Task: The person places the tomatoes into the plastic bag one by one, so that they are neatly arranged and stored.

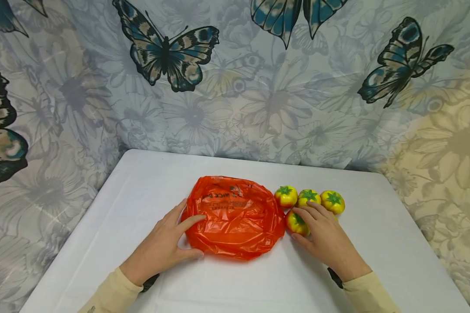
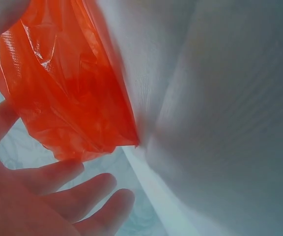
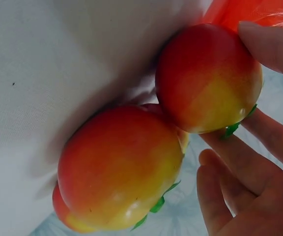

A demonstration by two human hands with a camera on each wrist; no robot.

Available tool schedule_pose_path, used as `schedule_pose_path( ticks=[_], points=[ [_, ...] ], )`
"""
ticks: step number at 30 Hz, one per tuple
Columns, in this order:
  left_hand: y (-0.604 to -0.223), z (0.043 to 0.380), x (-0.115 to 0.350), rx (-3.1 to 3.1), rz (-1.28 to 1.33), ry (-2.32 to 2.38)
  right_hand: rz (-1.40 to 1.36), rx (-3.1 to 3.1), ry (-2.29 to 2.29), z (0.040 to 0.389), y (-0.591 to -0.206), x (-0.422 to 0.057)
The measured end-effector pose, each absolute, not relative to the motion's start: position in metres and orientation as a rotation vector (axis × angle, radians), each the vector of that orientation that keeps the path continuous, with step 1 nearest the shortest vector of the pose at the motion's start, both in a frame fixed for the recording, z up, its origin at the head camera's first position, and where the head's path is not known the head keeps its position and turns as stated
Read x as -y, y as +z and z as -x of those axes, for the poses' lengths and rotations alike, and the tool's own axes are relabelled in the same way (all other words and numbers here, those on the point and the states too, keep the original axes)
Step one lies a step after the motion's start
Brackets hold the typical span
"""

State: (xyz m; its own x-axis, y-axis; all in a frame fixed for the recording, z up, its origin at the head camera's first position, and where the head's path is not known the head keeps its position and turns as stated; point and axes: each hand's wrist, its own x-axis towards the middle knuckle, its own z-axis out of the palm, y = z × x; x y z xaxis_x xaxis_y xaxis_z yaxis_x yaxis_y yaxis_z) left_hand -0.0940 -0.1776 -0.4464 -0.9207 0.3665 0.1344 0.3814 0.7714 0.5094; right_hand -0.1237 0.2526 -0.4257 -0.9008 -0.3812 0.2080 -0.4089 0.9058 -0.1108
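Firstly, one white table, cloth-covered, running beneath the left grip and the right grip.

Item: red plastic bag, printed, crumpled, lying between the two grips. Thin film; judged very light, limp and slick, easily creased or torn. Best taken by a loose fold of its edge, beside the left grip.

Item: left grip, unclenched, fingers spread and resting at the bag's left side; no grasp on it shows.

Item: right grip, thumb and fingers curled round one yellow-and-red fruit, at the end of the row nearest the bag; whether it is clear of the table cannot be told.

Item: further fruits of the same kind, three plain to see just beyond the right grip: one nearest the bag, a middle one, one farthest right. Glossy, round, seemingly firm; apt to roll or slip. Weight uncertain, likely modest. Best held across the widest girth, thumb opposing fingers.

Item: green leafy tops, upward beyond the right grip; probably too slight for lifting.
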Motion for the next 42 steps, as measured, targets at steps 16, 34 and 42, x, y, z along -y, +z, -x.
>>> schedule_pose_path(
  ticks=[16,34,42],
  points=[
    [-0.448,0.093,0.179,2.873,0.667,-0.877,-0.696,2.785,0.332,0.139,-0.393,-0.237],
    [-0.449,0.092,0.18,2.885,0.7,-0.815,-0.914,2.919,0.386,0.186,-0.38,-0.123],
    [-0.451,0.094,0.183,2.862,0.715,-0.774,-0.982,2.973,0.348,0.204,-0.387,-0.082]
  ],
)
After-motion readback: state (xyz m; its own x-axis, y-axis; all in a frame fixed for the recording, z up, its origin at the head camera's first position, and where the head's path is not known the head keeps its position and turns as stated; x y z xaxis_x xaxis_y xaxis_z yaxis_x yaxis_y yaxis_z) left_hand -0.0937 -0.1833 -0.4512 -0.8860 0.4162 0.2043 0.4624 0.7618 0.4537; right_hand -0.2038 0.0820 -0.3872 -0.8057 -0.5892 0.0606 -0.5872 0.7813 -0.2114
